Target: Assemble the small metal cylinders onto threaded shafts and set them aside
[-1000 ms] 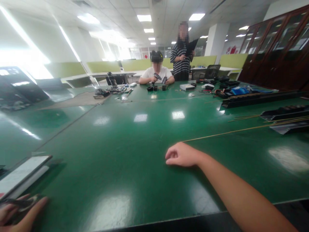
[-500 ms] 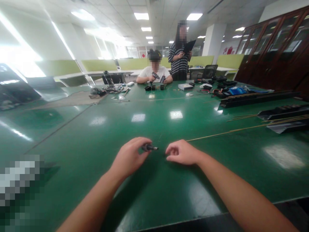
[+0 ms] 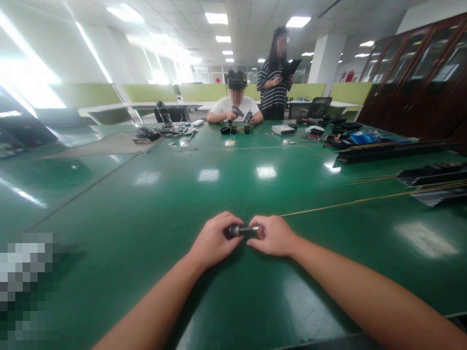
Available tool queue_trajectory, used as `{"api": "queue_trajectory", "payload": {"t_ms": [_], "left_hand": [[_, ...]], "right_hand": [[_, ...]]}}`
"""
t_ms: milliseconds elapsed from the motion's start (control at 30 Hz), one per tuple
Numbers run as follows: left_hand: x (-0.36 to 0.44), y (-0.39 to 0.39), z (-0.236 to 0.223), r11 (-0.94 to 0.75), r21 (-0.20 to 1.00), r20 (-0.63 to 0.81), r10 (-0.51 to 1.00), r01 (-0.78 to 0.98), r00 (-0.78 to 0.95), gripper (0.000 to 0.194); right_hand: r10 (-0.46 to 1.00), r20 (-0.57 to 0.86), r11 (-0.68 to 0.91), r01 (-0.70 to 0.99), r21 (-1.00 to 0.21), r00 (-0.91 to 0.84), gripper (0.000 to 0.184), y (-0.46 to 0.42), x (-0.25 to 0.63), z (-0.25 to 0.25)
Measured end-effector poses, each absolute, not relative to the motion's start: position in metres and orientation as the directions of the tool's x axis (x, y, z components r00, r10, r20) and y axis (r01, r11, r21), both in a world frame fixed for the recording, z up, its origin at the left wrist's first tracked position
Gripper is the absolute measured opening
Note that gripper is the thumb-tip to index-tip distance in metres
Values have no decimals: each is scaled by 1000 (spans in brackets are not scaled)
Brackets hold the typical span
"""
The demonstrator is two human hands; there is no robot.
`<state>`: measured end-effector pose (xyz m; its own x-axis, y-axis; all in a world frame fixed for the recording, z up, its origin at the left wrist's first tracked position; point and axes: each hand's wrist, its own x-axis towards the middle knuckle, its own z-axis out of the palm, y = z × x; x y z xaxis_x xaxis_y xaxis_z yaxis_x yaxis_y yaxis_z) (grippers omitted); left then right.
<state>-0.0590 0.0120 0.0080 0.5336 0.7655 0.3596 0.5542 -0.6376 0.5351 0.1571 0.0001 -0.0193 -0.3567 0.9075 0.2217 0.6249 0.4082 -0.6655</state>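
Note:
My left hand (image 3: 218,240) is closed around a dark, round tool with a slim metal tip (image 3: 243,230). It lies level, its tip pointing right; its rear end is hidden in my palm, so I cannot tell its exact kind. My right hand (image 3: 274,236) faces it from the right, fingers curved and thumb apart from them. The metal tip reaches into the gap between that thumb and the fingers, and I see no firm grip on it. Both hands are low over the green table (image 3: 175,194).
A thin brass-coloured rod (image 3: 321,209) runs right from behind my right hand toward dark metal channels (image 3: 440,194). Across the table a seated person (image 3: 235,109) holds a power drill; another person (image 3: 276,82) stands behind. Tools and parts (image 3: 361,137) lie at the far right.
My left hand has moved right with the tool, bringing its tip between the fingers of my right hand. More of the tool shows now. The right hand has shifted only slightly.

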Motion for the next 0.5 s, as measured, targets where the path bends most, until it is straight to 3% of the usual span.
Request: {"api": "queue_trajectory", "payload": {"t_ms": [167, 300, 500], "left_hand": [[-54, 10, 7, -638, 547, 352, 763, 542, 543, 23], [-53, 7, 7, -618, 561, 354, 780, 550, 516, 37], [-50, 2, 10, -631, 566, 350, 767, 531, 538, 22]], "right_hand": [[864, 173, 441, 546, -713, -473, 33, -6, 167, -8], [870, 155, 427, 561, -709, -467, 37, -12, 170, -4], [883, 185, 432, 592, -680, -432, 36, -16, 167, -2]]}}
